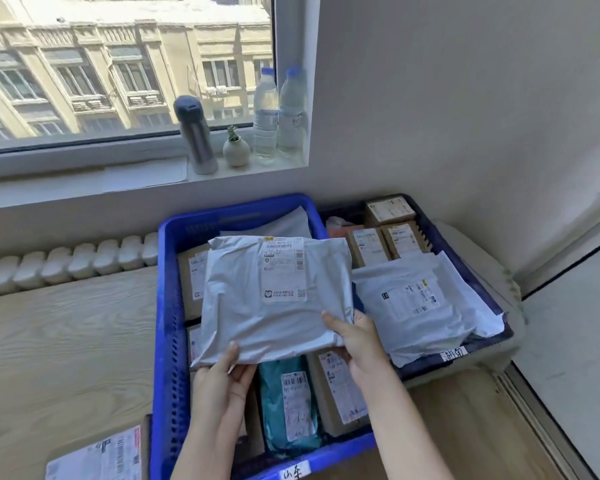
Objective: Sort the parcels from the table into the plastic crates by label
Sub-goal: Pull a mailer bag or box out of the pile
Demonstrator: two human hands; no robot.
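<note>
- 2 hands on 1 parcel. Left hand (pixel 219 379): thumb on top of the near edge, fingers curled underneath, pinching the near-left corner.
- Right hand (pixel 357 337): thumb on top and fingers underneath, gripping the near-right corner.
- Grey mailer (pixel 257 306): held roughly flat above the blue crate (pixel 168 306), over its middle, with the far edge tipped slightly up.
- Outline is close to square, so there's no clear long axis. Its shipping label (pixel 283 268) faces up at the far right, long side running near to far, print upright to the person.
- 2 crates side by side, touching; the dark blue crate (pixel 430 368) sits on the right. Each has 1 white tag on its near rim.
- The blue crate holds 1 teal mailer (pixel 288 403) and several brown boxes, partly hidden by the held parcel.
- The dark blue crate holds 3 brown boxes at the far end and a white mailer (pixel 409 306) nearer.
- 1 labelled parcel (pixel 97 455) lies on the table (pixel 49 341), left of the blue crate.
- The windowsill holds 1 flask (pixel 194 133), 1 small vase (pixel 236 150) and 2 water bottles (pixel 278 112).
</note>
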